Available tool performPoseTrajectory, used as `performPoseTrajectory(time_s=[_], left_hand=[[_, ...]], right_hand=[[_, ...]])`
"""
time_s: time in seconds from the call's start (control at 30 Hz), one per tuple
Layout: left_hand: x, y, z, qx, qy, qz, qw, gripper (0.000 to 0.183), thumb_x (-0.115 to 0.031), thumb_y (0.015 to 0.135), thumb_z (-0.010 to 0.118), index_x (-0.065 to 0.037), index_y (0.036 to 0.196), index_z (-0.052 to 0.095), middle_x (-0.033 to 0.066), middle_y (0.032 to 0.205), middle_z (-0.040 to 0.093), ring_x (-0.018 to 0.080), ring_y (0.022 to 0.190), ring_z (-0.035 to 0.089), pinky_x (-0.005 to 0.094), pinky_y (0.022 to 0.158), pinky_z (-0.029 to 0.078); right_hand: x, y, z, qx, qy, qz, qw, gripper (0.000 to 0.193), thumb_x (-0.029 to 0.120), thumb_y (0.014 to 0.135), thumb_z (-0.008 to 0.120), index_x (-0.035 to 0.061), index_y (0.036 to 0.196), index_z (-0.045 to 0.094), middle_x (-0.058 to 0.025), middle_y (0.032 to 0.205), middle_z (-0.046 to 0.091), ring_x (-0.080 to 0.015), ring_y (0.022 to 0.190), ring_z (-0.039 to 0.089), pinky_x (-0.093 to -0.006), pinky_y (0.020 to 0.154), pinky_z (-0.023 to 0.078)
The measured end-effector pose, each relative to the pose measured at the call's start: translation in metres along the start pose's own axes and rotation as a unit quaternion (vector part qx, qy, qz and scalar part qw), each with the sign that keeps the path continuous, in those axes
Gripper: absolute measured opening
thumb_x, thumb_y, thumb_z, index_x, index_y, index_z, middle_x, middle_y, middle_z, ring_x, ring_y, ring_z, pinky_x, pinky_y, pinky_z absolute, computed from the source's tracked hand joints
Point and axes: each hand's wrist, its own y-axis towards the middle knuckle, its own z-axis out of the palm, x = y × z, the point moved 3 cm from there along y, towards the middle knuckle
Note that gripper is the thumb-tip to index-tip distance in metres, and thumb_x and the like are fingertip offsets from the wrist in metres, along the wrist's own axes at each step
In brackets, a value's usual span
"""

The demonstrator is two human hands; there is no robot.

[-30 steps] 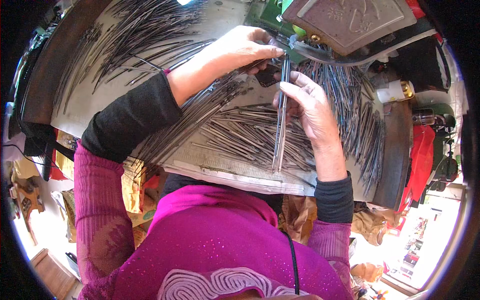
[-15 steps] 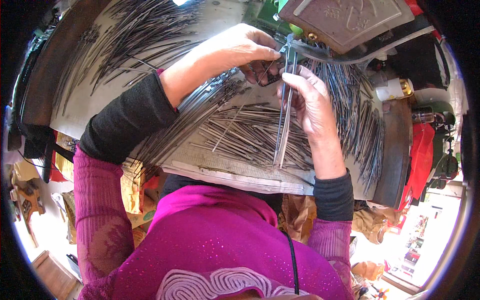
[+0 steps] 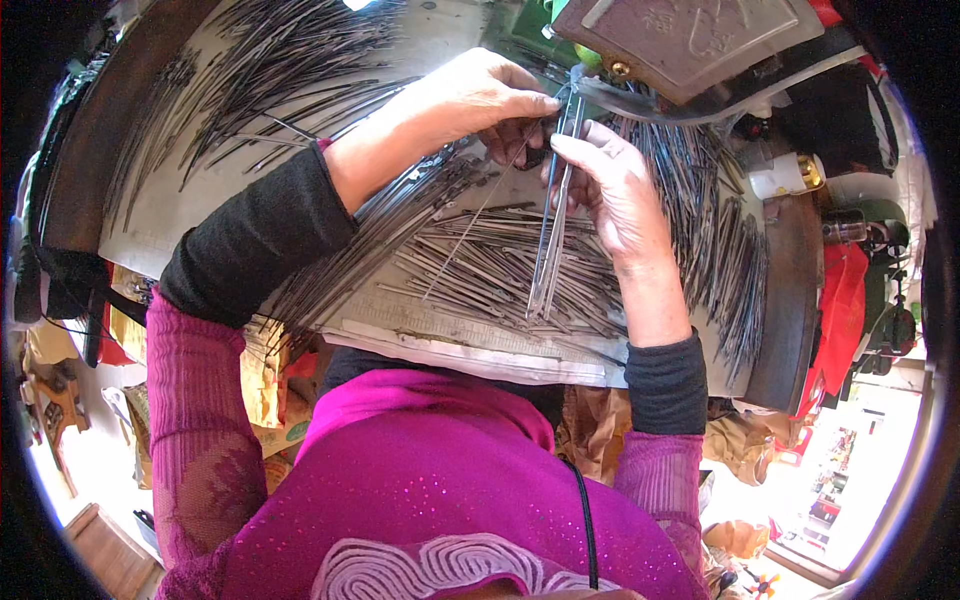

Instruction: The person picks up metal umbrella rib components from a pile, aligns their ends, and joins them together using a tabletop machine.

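At the far side of the worktable, my left hand (image 3: 490, 95) has thumb and fingers pinched near the upper ends of some thin metal pieces; its lower fingers are in shadow. A thin pale rod (image 3: 470, 230) slants down from it toward me. Close by on the right, my right hand (image 3: 612, 185) grips a few long, narrow metal strips (image 3: 552, 235) between thumb and fingers. Their lower ends fan slightly apart over a loose pile of similar dark metal rods (image 3: 500, 265). Where the strips' tops meet the machine is partly hidden.
More rods lie heaped at the upper left (image 3: 280, 75) and on the right (image 3: 715, 260). A machine with a raised-pattern metal cover (image 3: 690, 40) overhangs the far right. A dark wooden edge (image 3: 790, 300) bounds the table, beside a red cloth or bag (image 3: 845, 320).
The lower ends of the strips have swung a little left and lifted slightly. My right hand has shifted slightly left; my left hand has stayed nearly in place.
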Motion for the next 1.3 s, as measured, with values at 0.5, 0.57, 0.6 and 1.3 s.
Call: performPoseTrajectory(time_s=[0.5, 0.57, 0.6, 1.3], left_hand=[[-0.006, -0.002, 0.004, -0.009, 0.029, -0.046, 0.998, 0.034, -0.034, 0.084, 0.061, 0.000, 0.081, 0.063, 0.0030, 0.062, 0.057, 0.0088, 0.048, 0.052, 0.0216, 0.047, 0.041], [-0.009, -0.001, 0.004, -0.007, 0.084, -0.025, 0.996, 0.034, -0.034, 0.084, 0.060, 0.000, 0.081, 0.062, 0.0024, 0.061, 0.056, 0.0076, 0.046, 0.049, 0.0217, 0.044, 0.038], [-0.010, 0.000, 0.006, -0.007, 0.083, -0.026, 0.996, 0.034, -0.034, 0.084, 0.060, 0.000, 0.081, 0.062, 0.0024, 0.061, 0.056, 0.0076, 0.046, 0.049, 0.0217, 0.044, 0.038], [-0.005, -0.032, 0.033, 0.033, 0.539, 0.218, 0.813, 0.018, -0.018, 0.072, 0.060, -0.002, 0.081, 0.062, 0.0174, 0.073, 0.060, 0.0346, 0.069, 0.060, 0.0410, 0.065, 0.049]], right_hand=[[-0.004, -0.003, 0.005, 0.024, 0.046, 0.027, 0.998, 0.024, 0.023, 0.084, 0.061, 0.0063, 0.101, 0.059, -0.0035, 0.077, 0.064, -0.0100, 0.059, 0.060, -0.0219, 0.051, 0.048], [-0.004, -0.004, 0.007, 0.014, 0.058, 0.008, 0.998, 0.024, 0.023, 0.085, 0.060, 0.0062, 0.101, 0.060, -0.0035, 0.078, 0.064, -0.0091, 0.061, 0.059, -0.0211, 0.053, 0.047], [-0.004, -0.004, 0.005, 0.013, 0.059, 0.010, 0.998, 0.024, 0.023, 0.085, 0.060, 0.0062, 0.101, 0.060, -0.0035, 0.078, 0.064, -0.0091, 0.061, 0.059, -0.0211, 0.053, 0.047], [0.049, -0.070, -0.112, -0.259, -0.521, -0.068, 0.810, 0.026, 0.020, 0.081, 0.062, 0.0009, 0.099, 0.061, -0.0122, 0.083, 0.066, -0.0169, 0.074, 0.063, -0.0285, 0.068, 0.046]])
